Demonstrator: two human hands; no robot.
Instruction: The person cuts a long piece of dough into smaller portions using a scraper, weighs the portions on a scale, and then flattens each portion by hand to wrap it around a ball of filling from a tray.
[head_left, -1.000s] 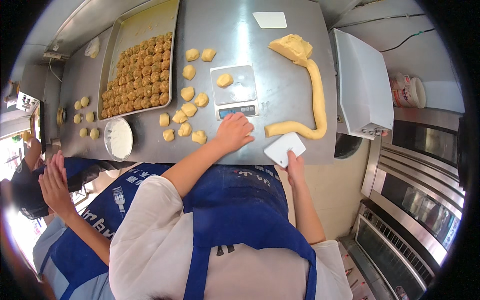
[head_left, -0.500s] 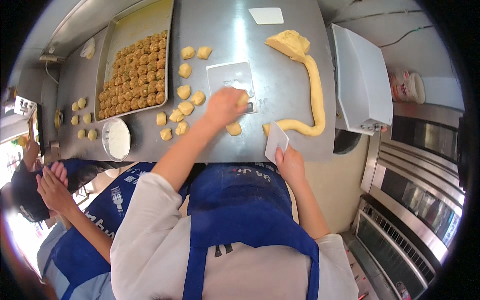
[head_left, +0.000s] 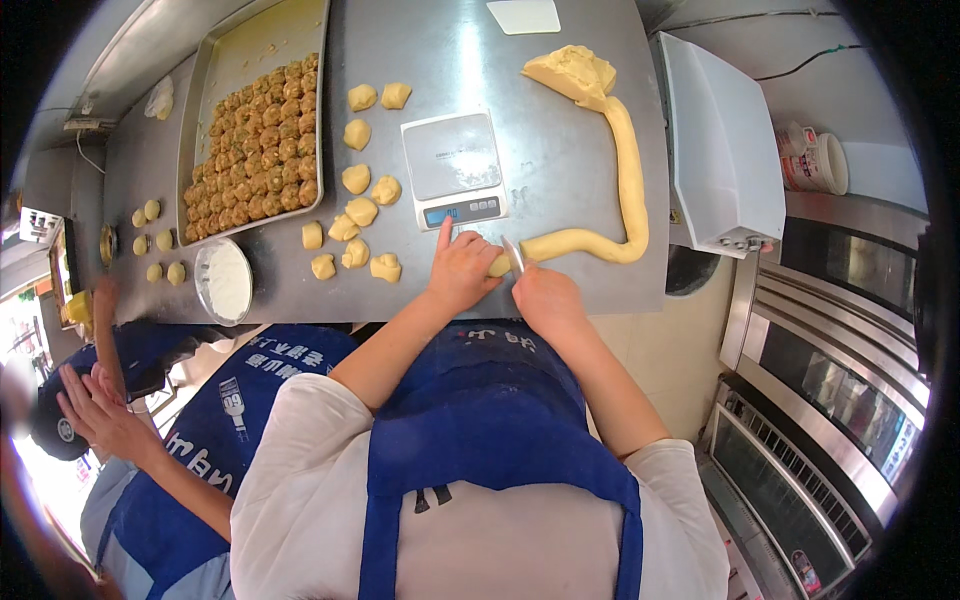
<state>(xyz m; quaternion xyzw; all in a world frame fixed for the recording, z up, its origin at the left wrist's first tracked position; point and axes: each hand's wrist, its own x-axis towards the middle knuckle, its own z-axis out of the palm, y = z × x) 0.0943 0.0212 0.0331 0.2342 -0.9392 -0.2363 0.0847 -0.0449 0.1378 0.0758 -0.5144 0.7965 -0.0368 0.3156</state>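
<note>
Scraper (R hand) now agst dough

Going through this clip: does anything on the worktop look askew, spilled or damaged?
Nothing looks damaged or clearly spilled. Two minor things: the scale appears slightly turned on the metal table, though the fisheye bends edges; and a few crumbs lie in the tray, apart from the neatly packed balls.
</note>
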